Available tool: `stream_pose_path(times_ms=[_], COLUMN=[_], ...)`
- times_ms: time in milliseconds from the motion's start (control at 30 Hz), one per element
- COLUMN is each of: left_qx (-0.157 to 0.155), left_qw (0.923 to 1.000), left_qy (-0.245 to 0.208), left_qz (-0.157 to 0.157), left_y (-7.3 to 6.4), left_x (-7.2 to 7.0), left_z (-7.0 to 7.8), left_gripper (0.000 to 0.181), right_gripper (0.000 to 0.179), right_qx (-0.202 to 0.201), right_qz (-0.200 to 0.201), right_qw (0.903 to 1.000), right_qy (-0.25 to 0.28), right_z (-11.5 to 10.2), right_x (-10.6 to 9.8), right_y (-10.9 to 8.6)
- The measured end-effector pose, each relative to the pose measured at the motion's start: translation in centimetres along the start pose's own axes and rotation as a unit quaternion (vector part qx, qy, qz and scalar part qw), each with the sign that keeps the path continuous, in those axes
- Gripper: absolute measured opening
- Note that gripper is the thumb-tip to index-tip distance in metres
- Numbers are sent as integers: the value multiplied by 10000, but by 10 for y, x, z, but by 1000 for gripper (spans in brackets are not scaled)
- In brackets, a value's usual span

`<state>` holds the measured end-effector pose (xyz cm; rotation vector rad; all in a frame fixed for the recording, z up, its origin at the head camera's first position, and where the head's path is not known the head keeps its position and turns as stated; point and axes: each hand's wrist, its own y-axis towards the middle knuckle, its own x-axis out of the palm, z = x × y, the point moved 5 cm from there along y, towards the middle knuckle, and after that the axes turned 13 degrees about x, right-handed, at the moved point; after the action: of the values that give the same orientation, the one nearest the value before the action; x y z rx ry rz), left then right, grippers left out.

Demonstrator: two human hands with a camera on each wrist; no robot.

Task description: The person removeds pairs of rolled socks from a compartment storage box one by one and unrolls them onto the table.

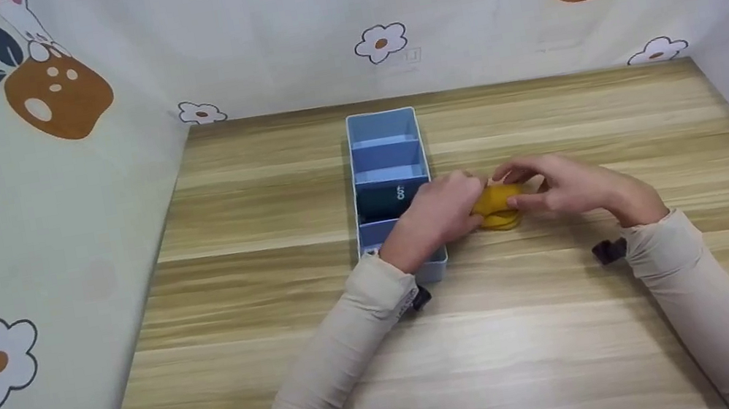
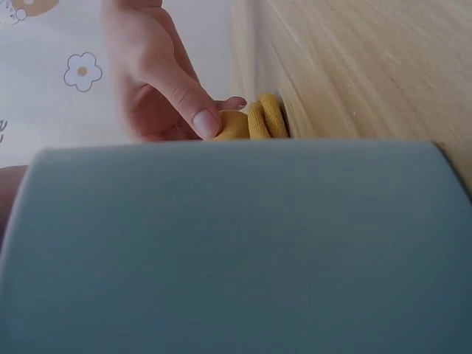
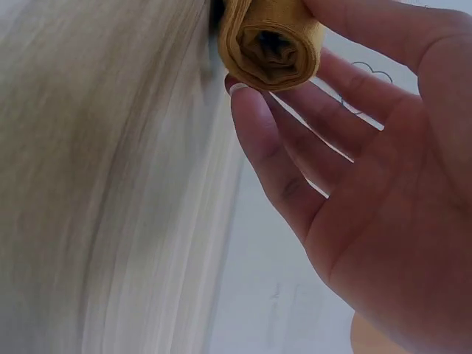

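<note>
A rolled mustard-yellow cloth [image 1: 498,198] lies between both hands over the table, right of the blue box. My left hand [image 1: 443,207] grips its left end with curled fingers. At the other end, my right hand [image 1: 565,186] holds it between thumb and fingers. In the right wrist view the spiral end of the yellow roll [image 3: 274,48] faces the camera, with the right hand's fingers [image 3: 265,140] around it. The left wrist view shows the right hand [image 2: 158,74] and folded layers of the cloth [image 2: 258,122]; the box wall hides most of the left hand.
The long blue divided box [image 1: 386,144] stands mid-table, partly under the left forearm. One compartment contains a dark green roll [image 1: 379,200] with white lettering. The wood-grain table [image 1: 254,252] meets a patterned wall cloth [image 1: 465,10] at the back and left.
</note>
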<state>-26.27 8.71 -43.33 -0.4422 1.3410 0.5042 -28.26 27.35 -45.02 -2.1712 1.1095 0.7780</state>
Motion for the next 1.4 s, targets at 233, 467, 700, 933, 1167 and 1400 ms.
stream_pose_path(times_ms=[233,467,700,933,1167,1400], left_qx=[-150,-77,-38,-59,-141,-260], left_qw=[9994,9987,9989,9995,9994,9948], left_qy=[-299,-443,-422,-261,-322,-979], left_qz=[-10,233,208,193,66,-117], left_y=[1,1,2,6,8,12], left_x=[0,-3,-5,-4,-6,-6], left_z=[-2,-2,-1,0,0,-4], left_gripper=[44,36,53,37,31,25], right_gripper=[29,36,29,22,30,31], right_qx=[-108,9,26,-143,-347,-145], right_qz=[212,231,207,407,606,741], right_qw=[9997,9997,9998,9989,9975,9965], right_qy=[-46,-35,9,180,122,-365], right_z=[-4,-4,0,-1,-6,-4], right_x=[-1,0,1,0,2,4], right_y=[1,2,2,0,1,4])
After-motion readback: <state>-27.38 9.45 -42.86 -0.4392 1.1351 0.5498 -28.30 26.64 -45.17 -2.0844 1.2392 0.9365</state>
